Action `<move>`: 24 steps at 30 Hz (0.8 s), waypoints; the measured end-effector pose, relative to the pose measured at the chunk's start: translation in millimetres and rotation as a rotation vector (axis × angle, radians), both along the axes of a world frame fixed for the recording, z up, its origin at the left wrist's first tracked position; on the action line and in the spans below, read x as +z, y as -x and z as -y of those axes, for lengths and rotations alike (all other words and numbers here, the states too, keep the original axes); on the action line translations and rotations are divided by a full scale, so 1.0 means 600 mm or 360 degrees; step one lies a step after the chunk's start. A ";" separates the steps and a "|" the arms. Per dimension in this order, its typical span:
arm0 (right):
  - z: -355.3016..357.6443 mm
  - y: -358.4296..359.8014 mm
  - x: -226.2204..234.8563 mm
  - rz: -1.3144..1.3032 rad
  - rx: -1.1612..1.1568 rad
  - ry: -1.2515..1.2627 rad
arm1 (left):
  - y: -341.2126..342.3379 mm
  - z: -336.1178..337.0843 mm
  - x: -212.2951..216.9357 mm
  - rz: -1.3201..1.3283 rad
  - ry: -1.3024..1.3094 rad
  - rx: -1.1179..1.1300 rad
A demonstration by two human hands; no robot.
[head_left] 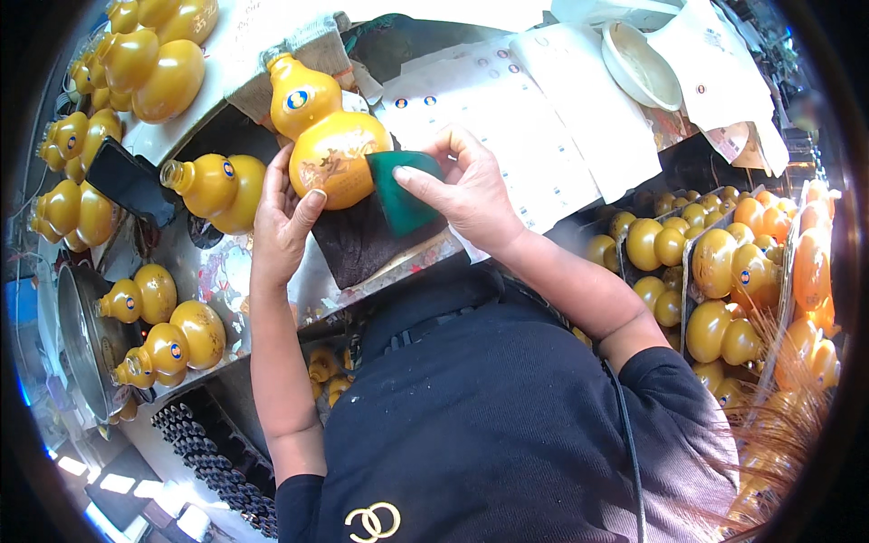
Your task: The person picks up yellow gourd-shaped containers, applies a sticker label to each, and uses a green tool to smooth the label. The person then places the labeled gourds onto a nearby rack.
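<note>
My left hand grips a yellow gourd-shaped bottle by its lower bulb, holding it tilted on a dark cloth pad. The bottle carries a round blue sticker on the upper bulb and a gold label on the lower one. My right hand presses a green flat scraper against the right side of the lower bulb, at the label's edge.
More yellow gourd bottles lie on the left, at top left and in trays on the right. White sticker sheets and a white bowl sit beyond my hands. A dark phone lies at left. A metal basin stands lower left.
</note>
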State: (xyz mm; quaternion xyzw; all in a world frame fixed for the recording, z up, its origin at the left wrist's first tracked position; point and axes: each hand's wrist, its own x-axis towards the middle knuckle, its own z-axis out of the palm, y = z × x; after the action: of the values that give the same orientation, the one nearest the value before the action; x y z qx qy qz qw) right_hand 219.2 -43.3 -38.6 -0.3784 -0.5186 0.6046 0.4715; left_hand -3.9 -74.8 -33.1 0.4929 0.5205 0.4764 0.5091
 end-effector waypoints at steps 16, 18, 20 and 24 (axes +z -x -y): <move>-0.098 0.030 0.034 0.1023 0.0488 -0.0032 | -0.024 -0.012 -0.004 -0.0065 -0.0017 0.0204; -0.098 0.029 0.018 0.0746 0.0514 0.0102 | -0.033 -0.009 0.005 0.0062 0.0038 0.0159; -0.097 0.029 0.010 0.0488 0.0548 0.0195 | -0.036 -0.008 0.004 0.0167 0.0019 0.0144; -0.094 0.029 0.022 0.0392 0.0574 0.0276 | -0.037 -0.004 -0.003 0.0193 0.0017 0.0160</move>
State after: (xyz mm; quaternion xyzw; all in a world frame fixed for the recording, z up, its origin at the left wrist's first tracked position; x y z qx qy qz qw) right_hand 201.8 13.4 -25.3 -0.3896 -0.5776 0.6706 0.2547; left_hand 18.0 -72.6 -35.0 0.4338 0.5153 0.5275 0.5177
